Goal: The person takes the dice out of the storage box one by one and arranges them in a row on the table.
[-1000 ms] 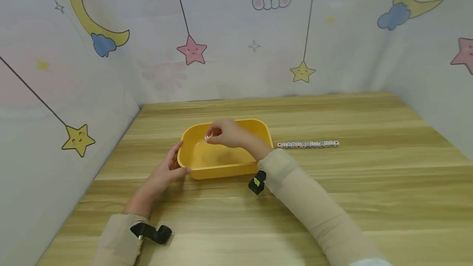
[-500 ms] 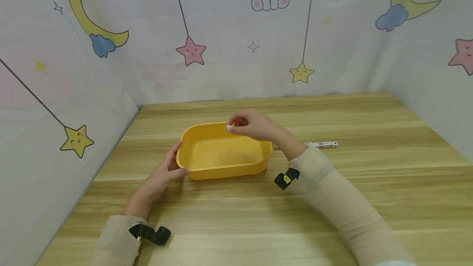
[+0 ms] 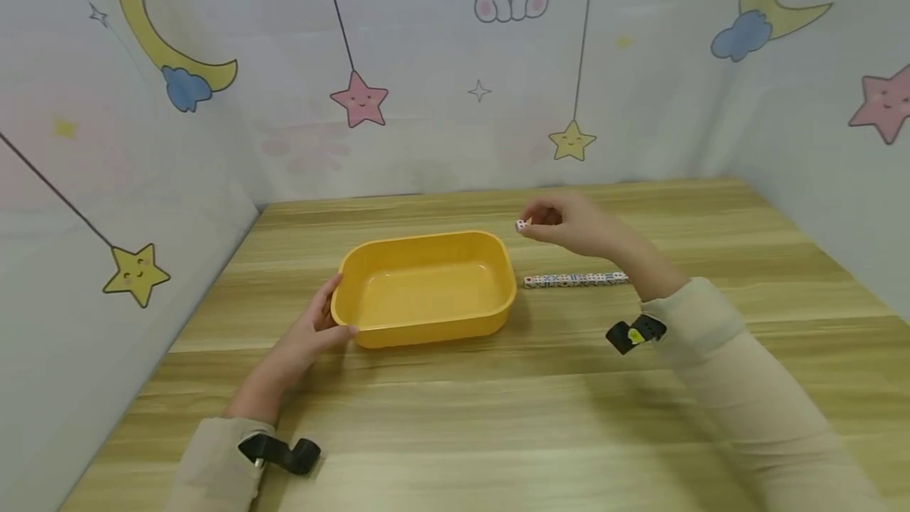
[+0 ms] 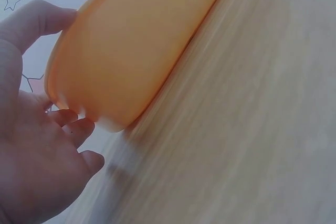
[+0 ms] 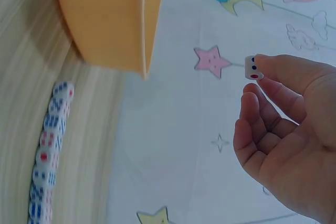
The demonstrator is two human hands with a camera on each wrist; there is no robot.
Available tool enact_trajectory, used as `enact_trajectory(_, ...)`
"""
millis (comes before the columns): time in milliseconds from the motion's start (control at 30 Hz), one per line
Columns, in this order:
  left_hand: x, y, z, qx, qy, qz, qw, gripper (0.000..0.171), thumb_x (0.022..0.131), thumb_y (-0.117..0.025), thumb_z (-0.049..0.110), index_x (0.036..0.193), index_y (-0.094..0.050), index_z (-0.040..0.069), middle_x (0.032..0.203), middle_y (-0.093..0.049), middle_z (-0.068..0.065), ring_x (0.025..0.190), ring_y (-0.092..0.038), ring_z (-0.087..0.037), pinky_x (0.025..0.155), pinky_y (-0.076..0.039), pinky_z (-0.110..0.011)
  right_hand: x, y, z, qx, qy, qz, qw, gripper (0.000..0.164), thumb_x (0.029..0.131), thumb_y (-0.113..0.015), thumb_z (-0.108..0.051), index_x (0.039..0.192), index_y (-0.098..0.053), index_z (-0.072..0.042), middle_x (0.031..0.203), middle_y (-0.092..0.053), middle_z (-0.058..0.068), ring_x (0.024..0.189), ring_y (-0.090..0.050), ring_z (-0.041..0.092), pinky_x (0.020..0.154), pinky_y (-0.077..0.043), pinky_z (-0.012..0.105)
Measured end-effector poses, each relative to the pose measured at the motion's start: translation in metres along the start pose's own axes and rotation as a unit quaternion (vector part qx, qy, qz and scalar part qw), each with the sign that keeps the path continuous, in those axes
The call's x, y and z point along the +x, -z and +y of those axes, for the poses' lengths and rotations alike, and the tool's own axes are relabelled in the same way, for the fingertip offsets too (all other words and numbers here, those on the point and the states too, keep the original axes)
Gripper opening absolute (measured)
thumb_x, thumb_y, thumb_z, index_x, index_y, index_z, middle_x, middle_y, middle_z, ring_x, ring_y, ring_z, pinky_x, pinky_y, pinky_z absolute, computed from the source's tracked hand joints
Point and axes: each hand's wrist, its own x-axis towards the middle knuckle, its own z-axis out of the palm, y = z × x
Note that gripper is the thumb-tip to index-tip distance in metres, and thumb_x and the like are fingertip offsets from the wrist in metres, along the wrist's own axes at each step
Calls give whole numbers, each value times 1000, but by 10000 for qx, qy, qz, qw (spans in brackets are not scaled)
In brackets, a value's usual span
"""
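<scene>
A yellow plastic bin (image 3: 426, 330) with rounded corners stands on the table. My left hand (image 3: 310, 338) holds its left end, the thumb at the front corner of the rim and the fingers along the outer side. In the left wrist view the fingers (image 4: 79, 129) bend against the bin's outer wall (image 4: 131, 51). Right of the bin, above the table, my right hand (image 3: 576, 224) pinches a white die (image 3: 522, 225) between thumb and fingertips. Blue and red pips show on this die (image 5: 253, 67) in the right wrist view. Below that hand lies a straight row of dice (image 3: 572, 280).
The wooden table (image 3: 455, 417) reaches back to a pale cloth wall (image 3: 426, 156) printed with stars, moons and a bear. The dice row starts close to the bin's right side; my right wrist covers its far right end.
My right hand has moved from over the bin to the right, carrying the die past the rim to above the dice row. The left hand keeps its hold on the bin.
</scene>
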Motion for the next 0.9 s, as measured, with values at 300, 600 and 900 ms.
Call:
enact_trajectory(300, 0, -1, 1, 7, -45, -43, 10000, 88, 83, -59, 11, 145, 3, 13, 151, 1, -11, 137, -8, -27, 90, -27, -3, -34, 26, 35, -355, -305, 370, 9982, 29, 86, -56, -36, 101, -62, -12, 90, -62, 2, 82, -56, 16, 72, -46, 32)
enact_trajectory(600, -1, 0, 1, 40, -19, -23, 10000, 87, 83, -59, 11, 145, 2, 14, 151, 0, -11, 136, -9, -27, 89, -26, -2, -69, 41, 82, -689, -837, 355, 9935, 33, 87, -55, -39, 103, -60, -12, 99, -61, 4, 91, -55, 18, 76, -45, 35)
enact_trajectory(900, -2, -1, 5, 158, 61, -37, 9998, 87, 84, -59, 13, 145, 2, 15, 151, -2, -11, 136, -13, -29, 92, -28, -7, -87, 45, 117, -876, -936, 372, 9910, 28, 88, -55, -32, 100, -61, -7, 94, -63, 7, 85, -55, 18, 72, -45, 33)
